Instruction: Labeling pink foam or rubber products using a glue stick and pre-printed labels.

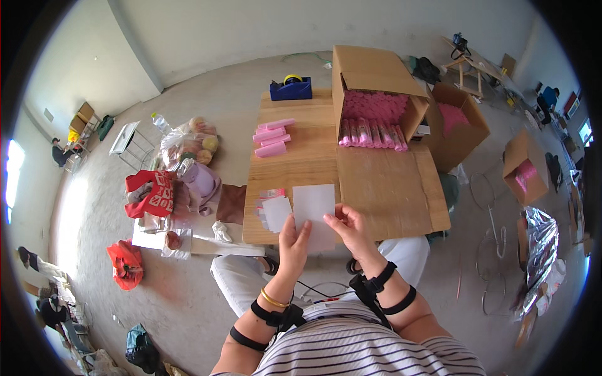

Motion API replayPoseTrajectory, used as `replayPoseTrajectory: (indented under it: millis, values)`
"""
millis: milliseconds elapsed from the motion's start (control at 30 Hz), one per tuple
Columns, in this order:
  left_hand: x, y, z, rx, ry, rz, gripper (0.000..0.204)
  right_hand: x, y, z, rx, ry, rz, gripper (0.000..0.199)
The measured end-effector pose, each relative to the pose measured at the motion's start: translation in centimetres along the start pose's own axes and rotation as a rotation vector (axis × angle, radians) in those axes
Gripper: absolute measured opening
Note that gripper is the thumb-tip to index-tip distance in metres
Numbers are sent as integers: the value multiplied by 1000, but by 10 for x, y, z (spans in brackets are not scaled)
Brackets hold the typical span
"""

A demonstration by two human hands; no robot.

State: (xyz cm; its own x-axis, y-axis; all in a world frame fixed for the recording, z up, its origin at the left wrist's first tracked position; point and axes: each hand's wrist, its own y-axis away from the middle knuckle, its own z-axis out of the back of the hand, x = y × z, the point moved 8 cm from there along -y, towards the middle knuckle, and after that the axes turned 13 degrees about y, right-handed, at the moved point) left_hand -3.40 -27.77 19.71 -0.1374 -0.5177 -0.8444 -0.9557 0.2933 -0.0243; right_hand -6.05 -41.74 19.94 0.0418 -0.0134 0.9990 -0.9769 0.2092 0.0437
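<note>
Your hands sit at frame centre-bottom, both on the white sheet (315, 210). Left hand (293, 243) pinches its lower-left edge, thumb and fingers closed on the sheet; right hand (352, 230) grips the lower-right corner, fingers curled shut on it. The sheet stands up and away from your fingers, toward the table (401, 188), long axis running bottom-to-top in frame, slightly tilted. Both hands are touching it, so neither is nearer (right sits a bit higher on the edge).

Just left of the sheet, at the table's near-left edge, lies a small stack of cards (273, 210) w/ a pink-printed one underneath; left hand is the closer one to it. Further up the table, centre-left: pink packs (272, 138), well apart from your hands. Top centre: an open box (376, 94) on its side, full of pink tubes, flap spread flat on the table. Blue tape dispenser (291, 88) beyond the far edge. Left of the table: bags (188, 144) on the floor.
</note>
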Motion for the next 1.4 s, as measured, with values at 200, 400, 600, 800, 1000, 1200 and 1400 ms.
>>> replayPoseTrajectory:
  millis: [200, 400, 600, 800, 1000, 1200, 1400]
  values:
    - [42, -1, -6, 3, 39, 62, 17, -26, 14, 30, -142, 121, -4, 19]
    - [99, -4, -20, 158, -73, 258, 24, -68, 29, 83, -285, 231, -46, 18]
    - [152, -1, -17, 306, -299, 574, 30, -133, 39, 131, -282, 193, -319, 15]
    - [172, 13, 7, 299, -315, 728, 34, -166, 38, 150, -285, 187, -445, 9]
    - [170, 6, 15, 401, -665, 496, 29, -187, 11, 137, -239, 230, -401, 11]
    - [146, 1, -3, 493, -987, 242, 33, -176, 3, 134, -319, 600, -281, 18]
    - [149, 12, -29, 757, -1211, -52, 54, -161, 6, 133, -392, 836, -260, 18]
